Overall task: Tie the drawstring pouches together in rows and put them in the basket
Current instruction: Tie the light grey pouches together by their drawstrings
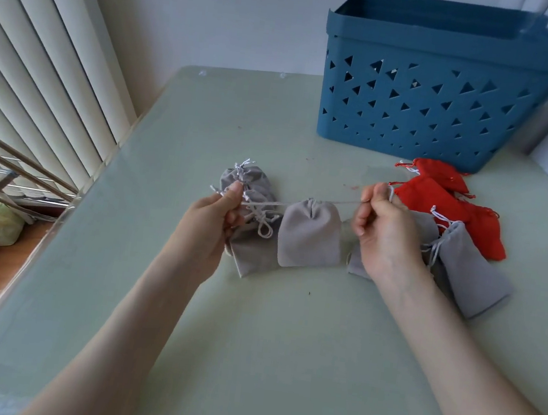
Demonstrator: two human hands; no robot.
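Left grip: the left hand is closed in a pinch on one end of the cord, fingers curled round it; nothing else is held.
Right grip: the right hand is pinched shut on the opposite end, thumb and forefinger pressed together.
Cord: stretched taut and nearly level between the two hands; the tension is judged to be cinching the pouch mouth, or setting a knot.
Middle pouch: the grey pouch hangs from the cord between the hands, mouth gathered. Whether its lower edge rests on the worktop cannot be told.
Left grey pouches: bunched just beside the left hand, cords tangled together, one overlapped by the middle pouch. Judged to be the row already joined; the knots themselves cannot be made out.
Right grey pouches: laid flat, partly hidden under the right hand, kept within reach as next stock.
Red pouches: heaped behind the right hand, near the basket wall.
Basket: blue, perforated, at the far right of the worktop; its contents cannot be seen.
Progress: tying is under way, and no pouches are seen in the basket.
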